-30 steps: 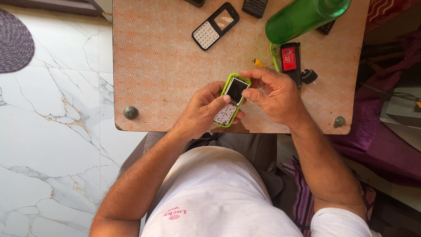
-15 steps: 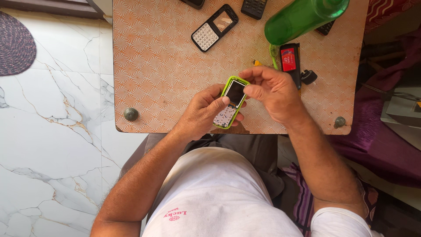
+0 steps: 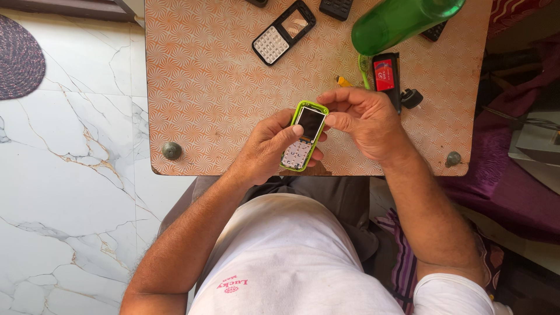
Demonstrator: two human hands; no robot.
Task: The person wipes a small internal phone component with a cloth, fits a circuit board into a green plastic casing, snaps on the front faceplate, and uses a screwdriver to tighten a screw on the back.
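A small lime-green phone (image 3: 304,135) with a dark screen and an exposed pale keypad is held over the near edge of an orange patterned table (image 3: 221,87). My left hand (image 3: 268,149) cradles its lower half, thumb lying across the keypad. My right hand (image 3: 363,122) pinches the phone's upper right edge next to the screen with thumb and fingertips.
On the table lie a black phone front cover with a white keypad (image 3: 283,32), a green bottle (image 3: 399,20), a black and red part (image 3: 386,76), a small black piece (image 3: 411,98) and a yellow bit (image 3: 343,81). Marble floor (image 3: 70,163) lies to the left, purple cloth (image 3: 513,192) to the right.
The phone has shifted slightly up and left in my hands. My right fingers have moved from above the phone's top to its upper right edge.
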